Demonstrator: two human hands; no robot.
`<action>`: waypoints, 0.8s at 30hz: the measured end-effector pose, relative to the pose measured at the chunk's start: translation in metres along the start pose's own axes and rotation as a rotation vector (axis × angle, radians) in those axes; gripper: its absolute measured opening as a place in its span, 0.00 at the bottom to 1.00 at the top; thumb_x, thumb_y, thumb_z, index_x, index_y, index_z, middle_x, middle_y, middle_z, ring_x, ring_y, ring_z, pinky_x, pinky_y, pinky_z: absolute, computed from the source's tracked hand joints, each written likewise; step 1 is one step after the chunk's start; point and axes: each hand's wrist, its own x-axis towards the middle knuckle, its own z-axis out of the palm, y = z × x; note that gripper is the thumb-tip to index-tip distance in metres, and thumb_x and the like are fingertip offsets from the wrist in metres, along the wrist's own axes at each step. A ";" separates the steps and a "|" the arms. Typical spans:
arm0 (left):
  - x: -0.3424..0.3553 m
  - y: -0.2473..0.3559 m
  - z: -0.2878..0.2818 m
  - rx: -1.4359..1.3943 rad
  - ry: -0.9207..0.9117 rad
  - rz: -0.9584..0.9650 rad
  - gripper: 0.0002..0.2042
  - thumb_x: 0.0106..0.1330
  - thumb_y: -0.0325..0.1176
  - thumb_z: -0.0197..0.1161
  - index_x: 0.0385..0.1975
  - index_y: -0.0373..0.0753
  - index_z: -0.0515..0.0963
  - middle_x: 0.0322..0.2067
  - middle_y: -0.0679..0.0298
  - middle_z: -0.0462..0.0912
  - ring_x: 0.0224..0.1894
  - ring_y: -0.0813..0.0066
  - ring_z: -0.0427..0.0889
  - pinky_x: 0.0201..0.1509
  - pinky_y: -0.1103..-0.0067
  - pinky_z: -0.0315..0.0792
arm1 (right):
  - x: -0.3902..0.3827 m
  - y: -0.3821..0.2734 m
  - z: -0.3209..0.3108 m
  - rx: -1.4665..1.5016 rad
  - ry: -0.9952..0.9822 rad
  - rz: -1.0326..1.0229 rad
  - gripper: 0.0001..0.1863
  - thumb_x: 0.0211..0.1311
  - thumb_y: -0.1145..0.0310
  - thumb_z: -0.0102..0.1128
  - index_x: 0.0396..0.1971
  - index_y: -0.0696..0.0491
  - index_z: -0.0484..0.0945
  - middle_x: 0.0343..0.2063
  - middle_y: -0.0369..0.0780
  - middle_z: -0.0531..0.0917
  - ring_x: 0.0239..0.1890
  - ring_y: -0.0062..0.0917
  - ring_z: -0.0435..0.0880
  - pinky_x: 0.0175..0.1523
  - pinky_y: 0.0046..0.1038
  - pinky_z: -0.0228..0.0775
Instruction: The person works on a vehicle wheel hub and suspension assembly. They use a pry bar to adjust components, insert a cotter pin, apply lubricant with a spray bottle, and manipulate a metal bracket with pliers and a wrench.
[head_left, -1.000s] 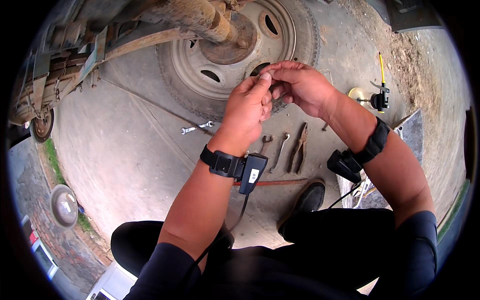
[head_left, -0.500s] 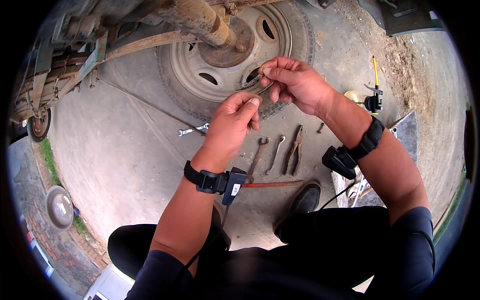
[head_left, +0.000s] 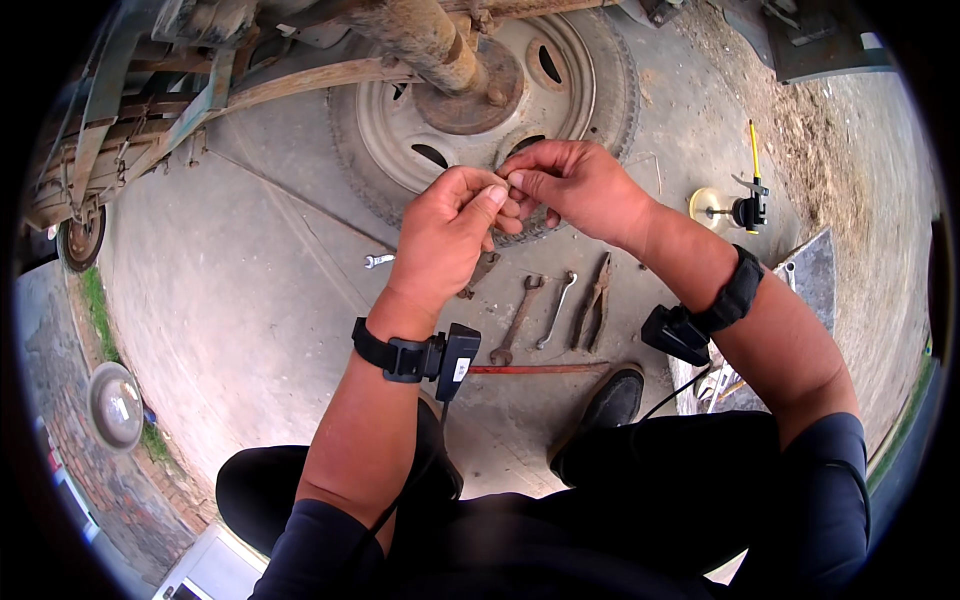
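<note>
My left hand [head_left: 455, 225] and my right hand [head_left: 580, 190] meet in front of the wheel [head_left: 365, 120], fingertips touching. Both are closed in a pinch. A thin wire-like piece is between them, mostly hidden by the fingers. Behind them the wheel lies with its pale rim facing up and a rusty axle hub [head_left: 468, 95] at its centre. On the concrete below my hands lie a rusty open-end wrench [head_left: 518, 318], a shiny wrench [head_left: 557, 310] and a pair of pliers [head_left: 592, 305]. Another rusty tool [head_left: 480, 272] shows partly beside my left hand.
A rusty vehicle frame [head_left: 300, 88] fills the upper left. Another wrench [head_left: 378, 260] lies left of my left hand, and a red bar [head_left: 540, 369] by my shoes [head_left: 612, 400]. At right stand a pale round container with a black-and-yellow tool [head_left: 748, 208] and a metal tray [head_left: 815, 275].
My hands have come together from slightly apart, the right moving left and my left hand shifting up and left. The view has shifted slightly, uncovering the rusty tool beside my left hand.
</note>
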 end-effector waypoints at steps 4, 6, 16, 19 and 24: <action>-0.003 -0.006 -0.007 -0.031 -0.031 -0.002 0.06 0.76 0.32 0.59 0.43 0.36 0.78 0.35 0.62 0.87 0.34 0.79 0.84 0.33 0.84 0.70 | -0.001 -0.008 -0.001 -0.088 -0.047 -0.023 0.10 0.72 0.70 0.60 0.47 0.57 0.83 0.33 0.34 0.87 0.33 0.17 0.85 0.35 0.22 0.77; -0.004 -0.007 -0.008 -0.032 -0.057 -0.007 0.06 0.76 0.32 0.60 0.42 0.36 0.78 0.35 0.62 0.87 0.34 0.79 0.84 0.33 0.84 0.70 | -0.003 -0.008 -0.002 -0.100 -0.061 -0.064 0.09 0.72 0.71 0.60 0.46 0.58 0.83 0.32 0.35 0.86 0.32 0.17 0.84 0.35 0.22 0.77; -0.006 -0.008 -0.009 -0.125 -0.077 -0.004 0.06 0.76 0.32 0.59 0.43 0.37 0.78 0.37 0.61 0.87 0.35 0.76 0.85 0.35 0.83 0.72 | -0.001 -0.003 0.000 -0.226 -0.058 -0.121 0.07 0.73 0.72 0.59 0.46 0.56 0.82 0.31 0.34 0.84 0.29 0.15 0.82 0.34 0.19 0.75; -0.006 -0.009 -0.010 -0.171 -0.068 -0.005 0.06 0.76 0.32 0.59 0.44 0.37 0.77 0.39 0.59 0.88 0.36 0.75 0.86 0.35 0.82 0.73 | -0.002 -0.007 -0.003 -0.183 -0.073 -0.039 0.08 0.74 0.70 0.59 0.48 0.55 0.81 0.32 0.34 0.85 0.30 0.16 0.83 0.34 0.19 0.75; -0.006 -0.011 -0.012 -0.199 -0.062 0.012 0.06 0.76 0.32 0.59 0.45 0.37 0.77 0.39 0.58 0.88 0.37 0.75 0.86 0.36 0.82 0.73 | -0.005 -0.006 -0.002 -0.040 -0.098 0.031 0.09 0.73 0.69 0.60 0.48 0.56 0.79 0.33 0.34 0.85 0.31 0.17 0.85 0.33 0.19 0.75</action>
